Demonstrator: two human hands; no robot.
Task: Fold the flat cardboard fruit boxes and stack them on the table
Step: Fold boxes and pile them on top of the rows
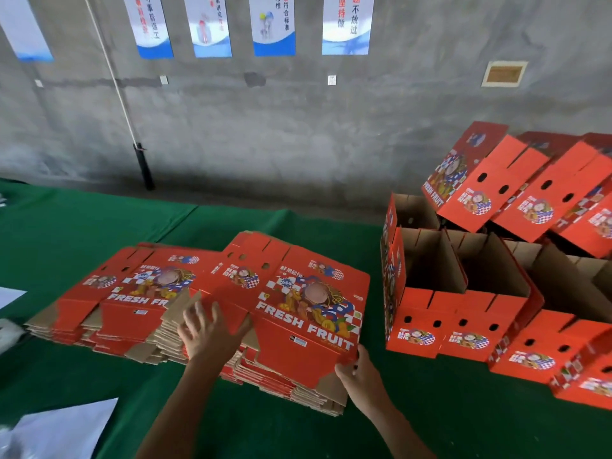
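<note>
on the green cloth (99, 226) at centre sit two stacks of flat boxes, side by side and overlapping, glossy red print up top, raw brown corrugated edges fanning out along the near side. left stack (109, 313) lies low and wide; right stack (298, 389) is closer to us. too many sheets in each to count.

left hand (207, 329) lies flat, fingers spread and straight, pressing on the cardboard where the two stacks meet. right hand (352, 371) grips the near right corner of the top sheet (311, 313), thumb on top, fingers curled under the edge. that sheet reads "fresh fruit" in white letters, with a cartoon figure on a blue and white checker pattern, and small round holes punched near its far flaps.

over at right, folded boxes (463, 293) stand in a pile on the same cloth. lower ones sit open side up, brown insides showing, cardboard walls splitting them into compartments; i count at least three along the front. above them three more (490, 187) lean tilted on their sides, red faces with paired black holes.

bottom left, a pale shiny sheet (59, 429) lies on the cloth, another white scrap (10, 294) at the left edge.

behind, a rough grey concrete wall (298, 111) carries five blue and white posters (275, 24), and a thin white pole (112, 71) leans against it with a black base.
</note>
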